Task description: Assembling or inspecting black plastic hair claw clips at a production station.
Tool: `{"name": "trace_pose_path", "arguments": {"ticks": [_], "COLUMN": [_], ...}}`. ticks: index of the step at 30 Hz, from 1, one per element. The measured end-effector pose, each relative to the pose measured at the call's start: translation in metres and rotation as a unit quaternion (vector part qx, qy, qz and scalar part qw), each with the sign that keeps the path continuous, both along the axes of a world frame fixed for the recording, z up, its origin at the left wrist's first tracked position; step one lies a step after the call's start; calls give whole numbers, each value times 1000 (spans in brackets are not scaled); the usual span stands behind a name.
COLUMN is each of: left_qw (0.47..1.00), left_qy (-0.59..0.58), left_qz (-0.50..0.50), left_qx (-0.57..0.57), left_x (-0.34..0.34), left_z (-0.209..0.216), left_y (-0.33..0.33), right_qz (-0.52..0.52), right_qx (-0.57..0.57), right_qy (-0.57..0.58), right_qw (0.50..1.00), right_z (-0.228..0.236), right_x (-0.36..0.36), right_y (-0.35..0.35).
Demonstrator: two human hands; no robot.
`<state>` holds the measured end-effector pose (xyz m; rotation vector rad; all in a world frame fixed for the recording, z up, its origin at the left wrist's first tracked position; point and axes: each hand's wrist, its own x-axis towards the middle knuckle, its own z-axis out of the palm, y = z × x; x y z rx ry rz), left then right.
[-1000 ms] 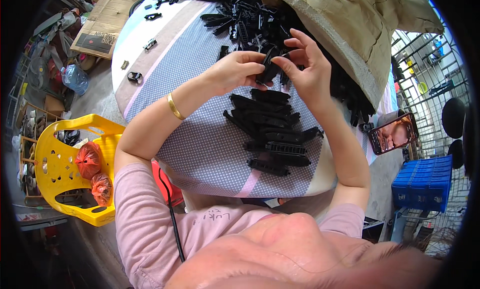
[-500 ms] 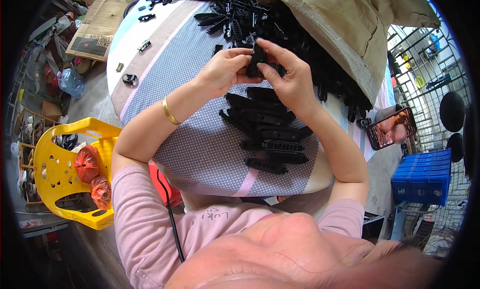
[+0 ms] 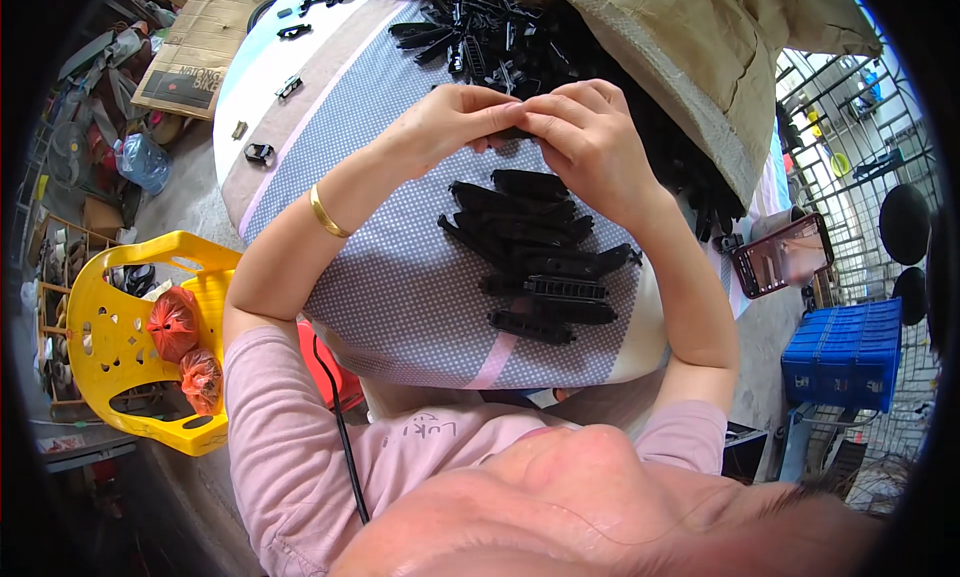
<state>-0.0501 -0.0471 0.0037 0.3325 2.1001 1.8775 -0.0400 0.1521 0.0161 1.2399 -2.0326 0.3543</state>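
My left hand (image 3: 448,127) and my right hand (image 3: 596,142) meet above the round table, fingertips pinched together. Between them a small black plastic part (image 3: 512,133) shows only a sliver; my fingers cover the rest. Just below my hands, a group of long black ribbed plastic parts (image 3: 530,259) lies stacked in rough rows on the dotted tablecloth (image 3: 390,267). Beyond my fingers a large heap of loose black plastic parts (image 3: 470,27) covers the far side of the table and runs down behind my right hand.
A brown paper sack (image 3: 690,57) lies over the heap at right. Small parts (image 3: 259,154) sit along the table's left. A phone (image 3: 784,256) stands at the right edge. Beside the table are a yellow chair (image 3: 95,322) with red bags and a blue crate (image 3: 840,352).
Both hands have turned and drawn closer together. The black part, held upright and plainly visible before, is now mostly hidden behind my fingers.
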Motion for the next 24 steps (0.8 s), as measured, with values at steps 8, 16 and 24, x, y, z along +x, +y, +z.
{"name": "trace_pose_path", "arguments": {"ticks": [8,16,24], "left_qw": [986,988,933], "left_qy": [120,155,330], "left_qz": [-29,-3,22], "left_qx": [-113,5,-142], "left_x": [3,2,16], "left_z": [10,5,11], "left_y": [-4,-3,6], "right_qz": [-24,-22,-10], "right_qx": [-39,-91,-77], "right_qy": [-5,-85,-386], "right_qw": [999,992,919], "right_z": [6,4,13], "right_x": [10,2,-1], "right_y": [-5,-1,14]}}
